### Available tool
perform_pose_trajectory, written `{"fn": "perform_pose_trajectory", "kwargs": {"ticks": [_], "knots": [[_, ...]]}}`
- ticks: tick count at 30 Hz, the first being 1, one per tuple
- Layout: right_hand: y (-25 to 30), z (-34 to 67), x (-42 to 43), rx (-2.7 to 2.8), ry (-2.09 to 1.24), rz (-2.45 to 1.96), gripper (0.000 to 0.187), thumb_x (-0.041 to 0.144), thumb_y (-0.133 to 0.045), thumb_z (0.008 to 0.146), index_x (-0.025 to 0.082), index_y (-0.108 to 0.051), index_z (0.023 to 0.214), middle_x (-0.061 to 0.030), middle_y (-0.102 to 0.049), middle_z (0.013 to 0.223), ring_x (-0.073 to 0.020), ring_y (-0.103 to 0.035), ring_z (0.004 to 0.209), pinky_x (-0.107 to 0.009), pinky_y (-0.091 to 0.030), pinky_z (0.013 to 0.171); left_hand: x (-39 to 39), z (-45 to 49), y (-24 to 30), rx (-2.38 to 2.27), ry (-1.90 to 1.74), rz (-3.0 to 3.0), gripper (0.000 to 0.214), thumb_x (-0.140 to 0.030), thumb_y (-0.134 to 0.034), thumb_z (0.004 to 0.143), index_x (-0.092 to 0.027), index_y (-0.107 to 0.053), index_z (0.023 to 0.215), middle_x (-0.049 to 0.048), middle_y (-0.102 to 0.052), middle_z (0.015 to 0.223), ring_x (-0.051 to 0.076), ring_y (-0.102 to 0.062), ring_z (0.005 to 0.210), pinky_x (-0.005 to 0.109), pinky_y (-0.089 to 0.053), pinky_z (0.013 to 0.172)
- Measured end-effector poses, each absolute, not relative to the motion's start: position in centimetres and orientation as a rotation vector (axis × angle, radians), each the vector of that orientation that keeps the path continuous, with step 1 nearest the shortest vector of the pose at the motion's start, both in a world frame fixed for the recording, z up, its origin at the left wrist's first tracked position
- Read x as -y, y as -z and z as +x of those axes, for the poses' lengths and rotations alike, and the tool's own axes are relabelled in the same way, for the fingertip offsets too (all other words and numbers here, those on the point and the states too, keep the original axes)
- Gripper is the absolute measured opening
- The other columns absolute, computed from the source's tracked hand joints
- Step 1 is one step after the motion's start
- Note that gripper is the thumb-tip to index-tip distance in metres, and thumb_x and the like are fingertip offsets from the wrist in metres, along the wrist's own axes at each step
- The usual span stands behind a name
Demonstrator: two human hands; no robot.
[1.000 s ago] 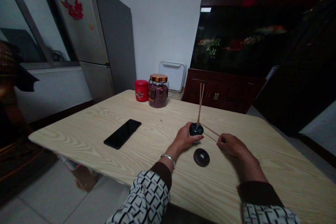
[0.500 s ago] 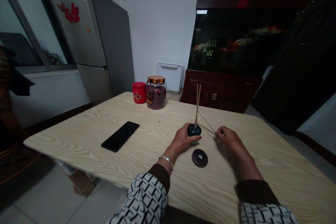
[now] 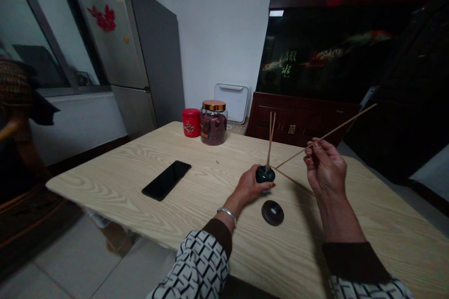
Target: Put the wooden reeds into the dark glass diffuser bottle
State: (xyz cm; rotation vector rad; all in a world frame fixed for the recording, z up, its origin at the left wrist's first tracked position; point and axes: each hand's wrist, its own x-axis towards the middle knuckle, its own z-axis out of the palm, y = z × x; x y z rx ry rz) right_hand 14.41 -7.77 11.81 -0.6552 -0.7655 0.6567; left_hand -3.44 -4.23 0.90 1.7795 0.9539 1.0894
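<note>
Table (image 3: 105, 173): left hand (image 3: 250, 186) wrapped round small dark bottle (image 3: 264, 174), two sticks (image 3: 271, 140) upright in it. Right hand (image 3: 326, 168) above the table, fingertips pinched on long stick (image 3: 347, 124). Its axis slants, low end by the bottle, tip pointing up-right.

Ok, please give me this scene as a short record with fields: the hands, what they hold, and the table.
left hand: grips small dark bottle standing on the table
in bottle: two sticks, nearly upright
right hand: fingers pinch one thin stick, tilted, above the table
near hands: loose stick, round dark disc
farther: black phone, glass jar, red tin
</note>
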Motion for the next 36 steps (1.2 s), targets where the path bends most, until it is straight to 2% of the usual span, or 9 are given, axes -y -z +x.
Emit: {"fn": "perform_pose_trajectory", "kwargs": {"ticks": [17, 24, 31, 36], "knots": [[-10.3, 12.0, 4.6, 1.033, -0.525, -0.802, 0.021, 0.027, -0.075, 0.075, 0.017, -0.068, 0.092, -0.0025, -0.068, 0.081, -0.0084, -0.058, 0.059, -0.017, -0.04, 0.044, 3.8, -3.3, -0.3, -0.955, -1.105, 1.823, 0.062, -0.047, -0.082, 0.067, -0.018, -0.061, 0.117, 0.008, -0.068, 0.1, 0.023, -0.063, 0.09, 0.037, -0.052, 0.083], [-9.5, 12.1, 4.4, 1.135, -0.526, -0.94, 0.027, 0.037, -0.073, 0.076, 0.017, -0.067, 0.095, -0.0028, -0.068, 0.085, -0.0094, -0.058, 0.061, -0.019, -0.037, 0.045, 3.9, -3.4, -0.4, -0.956, -1.104, 1.81, 0.06, -0.045, -0.082, 0.066, -0.018, -0.061, 0.115, 0.0077, -0.068, 0.099, 0.024, -0.063, 0.091, 0.039, -0.052, 0.085], [-6.5, 11.7, 4.7, 1.37, -0.532, -1.198, 0.029, 0.042, -0.073, 0.072, 0.016, -0.069, 0.085, -0.0034, -0.068, 0.08, -0.0148, -0.058, 0.068, -0.029, -0.047, 0.066, 4.0, -3.4, -0.6, -0.973, -1.073, 1.833, 0.061, -0.044, -0.081, 0.068, -0.019, -0.059, 0.119, 0.0076, -0.068, 0.104, 0.023, -0.063, 0.094, 0.035, -0.05, 0.084], [-4.9, 14.7, 5.4, 1.503, -0.518, -1.317, 0.033, 0.047, -0.064, 0.08, 0.017, -0.069, 0.092, -0.0065, -0.071, 0.09, -0.0195, -0.063, 0.079, -0.033, -0.048, 0.074, 4.0, -3.4, -0.6, -0.973, -1.074, 1.838, 0.063, -0.046, -0.081, 0.068, -0.019, -0.059, 0.12, 0.0077, -0.068, 0.103, 0.024, -0.063, 0.094, 0.036, -0.05, 0.085]]}}
